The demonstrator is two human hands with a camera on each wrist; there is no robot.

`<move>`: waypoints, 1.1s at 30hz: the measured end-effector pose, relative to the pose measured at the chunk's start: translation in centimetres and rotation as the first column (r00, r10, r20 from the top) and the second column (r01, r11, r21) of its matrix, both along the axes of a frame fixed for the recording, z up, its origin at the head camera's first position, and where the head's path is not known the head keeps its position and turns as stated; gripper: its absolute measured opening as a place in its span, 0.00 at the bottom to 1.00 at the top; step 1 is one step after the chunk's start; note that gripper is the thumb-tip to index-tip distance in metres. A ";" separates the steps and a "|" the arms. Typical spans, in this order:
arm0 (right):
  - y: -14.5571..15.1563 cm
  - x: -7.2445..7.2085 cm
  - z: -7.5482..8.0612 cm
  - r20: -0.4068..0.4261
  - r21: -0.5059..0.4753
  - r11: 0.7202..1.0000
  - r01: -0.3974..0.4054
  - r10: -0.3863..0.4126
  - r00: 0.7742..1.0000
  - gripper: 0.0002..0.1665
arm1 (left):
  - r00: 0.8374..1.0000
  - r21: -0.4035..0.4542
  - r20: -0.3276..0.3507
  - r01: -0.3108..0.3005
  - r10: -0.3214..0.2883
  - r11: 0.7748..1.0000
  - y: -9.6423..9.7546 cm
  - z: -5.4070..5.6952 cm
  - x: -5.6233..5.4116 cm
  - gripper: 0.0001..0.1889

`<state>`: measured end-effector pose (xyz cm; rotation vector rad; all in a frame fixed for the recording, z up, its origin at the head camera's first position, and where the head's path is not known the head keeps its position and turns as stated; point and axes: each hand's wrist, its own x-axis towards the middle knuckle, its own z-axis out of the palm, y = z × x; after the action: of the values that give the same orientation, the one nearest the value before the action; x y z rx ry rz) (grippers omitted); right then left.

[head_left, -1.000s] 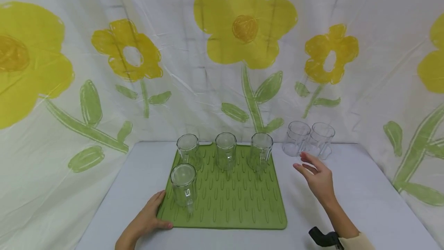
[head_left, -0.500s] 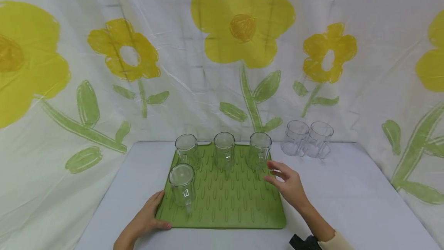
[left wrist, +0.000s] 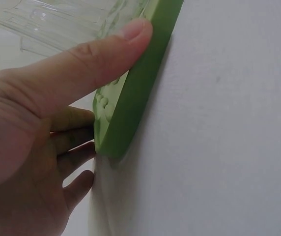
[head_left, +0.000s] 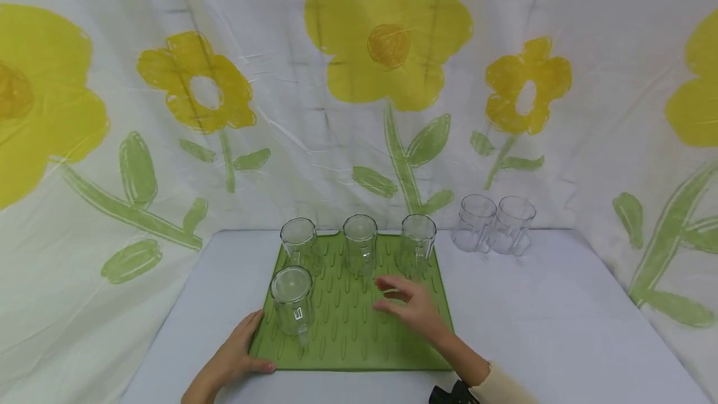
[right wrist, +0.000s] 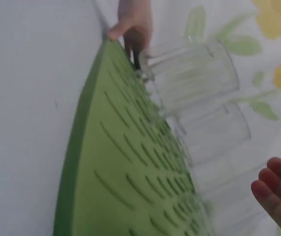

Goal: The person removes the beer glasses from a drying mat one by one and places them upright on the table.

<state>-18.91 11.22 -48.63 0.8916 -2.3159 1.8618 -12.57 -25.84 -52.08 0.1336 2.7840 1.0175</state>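
A green ridged drying mat (head_left: 348, 345) lies on the white table. My left hand (head_left: 230, 354) holds its near left corner, thumb (left wrist: 101, 59) over the front edge and fingers against the left side. Just inside that corner a clear glass mug (head_left: 291, 304) stands upside down, base up. Along the mat's back edge are three more glass mugs: left (head_left: 300, 248), middle (head_left: 361, 248) and right (head_left: 416, 245). My right hand (head_left: 412, 307) hovers above the middle-right of the mat, fingers loosely curved and apart from the thumb, holding nothing.
Two more clear glass mugs, one (head_left: 474, 223) beside another (head_left: 512, 226), stand close together on the table (head_left: 533, 304) behind and right of the mat. A white curtain (head_left: 297, 154) with yellow flowers hangs behind the table's back edge.
My right hand has moved left and nearer, from in front of the two mugs at the back right to over the mat. The left hand keeps its place at the corner.
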 end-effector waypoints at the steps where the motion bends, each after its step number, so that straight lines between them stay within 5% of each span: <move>1: -0.6 0.0 0.0 0.014 0.009 1.000 -0.022 0.022 1.000 0.27 | 1.000 -0.003 -0.005 0.003 -0.003 1.000 0.0 0.0 0.0 0.63; 15: -7.3 1.2 -1.5 0.187 0.009 0.972 -0.236 0.231 0.955 0.29 | 1.000 -0.001 0.001 0.000 0.000 1.000 -0.1 0.1 0.1 0.63; 21: -9.3 2.0 -2.2 0.237 -0.016 0.966 -0.260 0.256 0.937 0.29 | 1.000 0.005 0.006 -0.002 0.002 1.000 -0.1 0.0 0.1 0.63; 33: -11.5 2.7 -3.0 0.236 -0.041 0.970 -0.239 0.242 0.941 0.20 | 1.000 -0.009 -0.021 0.010 -0.010 1.000 -0.2 -0.1 0.2 0.63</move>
<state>-16.21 -0.23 -51.61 1.0441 -2.4210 2.1896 -12.41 -26.06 -52.15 0.1576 2.8040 1.0070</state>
